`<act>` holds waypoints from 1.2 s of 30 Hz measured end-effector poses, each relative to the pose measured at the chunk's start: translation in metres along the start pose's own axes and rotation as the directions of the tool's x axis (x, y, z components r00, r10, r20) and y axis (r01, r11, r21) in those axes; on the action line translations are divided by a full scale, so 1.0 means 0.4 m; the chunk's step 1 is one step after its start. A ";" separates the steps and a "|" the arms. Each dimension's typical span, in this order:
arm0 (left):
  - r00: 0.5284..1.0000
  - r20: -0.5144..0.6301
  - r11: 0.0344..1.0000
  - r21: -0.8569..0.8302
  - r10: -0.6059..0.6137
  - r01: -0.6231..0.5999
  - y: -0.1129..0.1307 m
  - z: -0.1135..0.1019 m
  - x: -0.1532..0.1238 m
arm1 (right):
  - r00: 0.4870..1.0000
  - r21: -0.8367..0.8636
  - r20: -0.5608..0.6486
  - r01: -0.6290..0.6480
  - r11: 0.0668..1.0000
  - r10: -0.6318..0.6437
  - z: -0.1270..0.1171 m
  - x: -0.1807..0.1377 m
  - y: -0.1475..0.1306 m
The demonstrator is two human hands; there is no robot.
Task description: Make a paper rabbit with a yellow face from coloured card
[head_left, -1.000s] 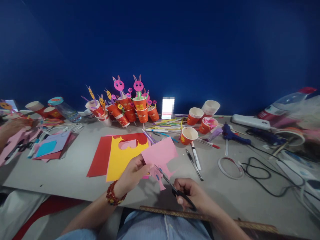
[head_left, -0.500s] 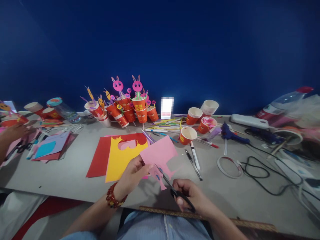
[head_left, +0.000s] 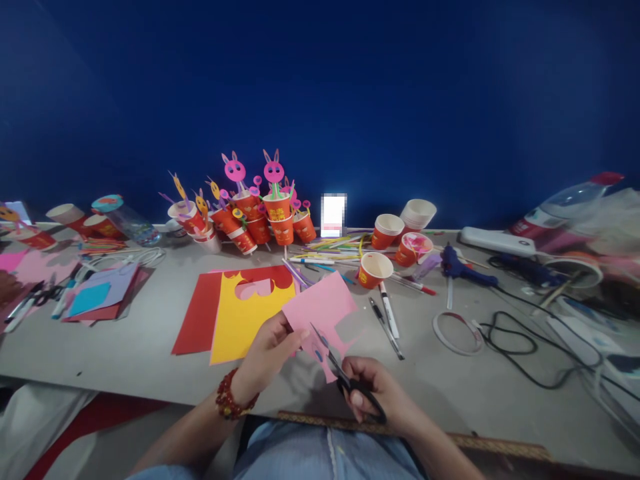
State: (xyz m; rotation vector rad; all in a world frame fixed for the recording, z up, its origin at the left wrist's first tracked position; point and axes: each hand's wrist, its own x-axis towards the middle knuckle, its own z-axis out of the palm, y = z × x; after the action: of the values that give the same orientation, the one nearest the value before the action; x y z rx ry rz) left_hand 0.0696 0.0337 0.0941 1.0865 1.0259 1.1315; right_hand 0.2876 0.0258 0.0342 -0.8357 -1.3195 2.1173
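Note:
My left hand [head_left: 267, 350], with a red bead bracelet at the wrist, pinches a pink paper sheet [head_left: 325, 310] above the grey table [head_left: 135, 340]. Black-handled scissors [head_left: 345, 377] are gripped in my right hand [head_left: 380, 390], their blades open and pointing up-left into the lower edge of the pink sheet. A partly cut pink shape hangs from the sheet just by the blades.
Yellow and red paper sheets [head_left: 240, 313] lie to the left. Behind stand decorated orange cups with pink bunny heads [head_left: 260, 213], plain orange cups [head_left: 375, 268], straws and markers [head_left: 389, 310]. A blue glue gun [head_left: 460, 267], tape ring [head_left: 457, 332] and cables lie right. Coloured papers [head_left: 95, 297] lie far left.
The scissors have moved further up into the pink sheet, which has turned slightly. Another person's hand at the far left edge has drawn back out of view.

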 end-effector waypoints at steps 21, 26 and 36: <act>0.998 -0.055 1.000 -0.016 -0.011 0.011 -0.012 0.009 -0.003 | 0.999 0.012 -0.008 0.033 0.999 -0.032 0.013 -0.002 0.003; 0.997 -0.083 1.000 0.017 -0.011 0.012 -0.014 0.012 -0.005 | 0.999 0.026 -0.023 0.035 0.999 -0.034 0.016 0.001 0.006; 0.996 -0.084 1.000 -0.025 0.015 -0.017 -0.019 0.021 -0.008 | 0.998 -0.007 -0.042 0.051 0.999 -0.052 0.016 0.007 0.012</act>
State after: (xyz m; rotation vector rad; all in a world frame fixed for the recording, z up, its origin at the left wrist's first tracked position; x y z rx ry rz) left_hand 0.0788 0.0290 0.0884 1.0358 1.0663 1.2089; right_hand 0.2807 0.0221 0.0315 -0.8355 -1.3118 2.0461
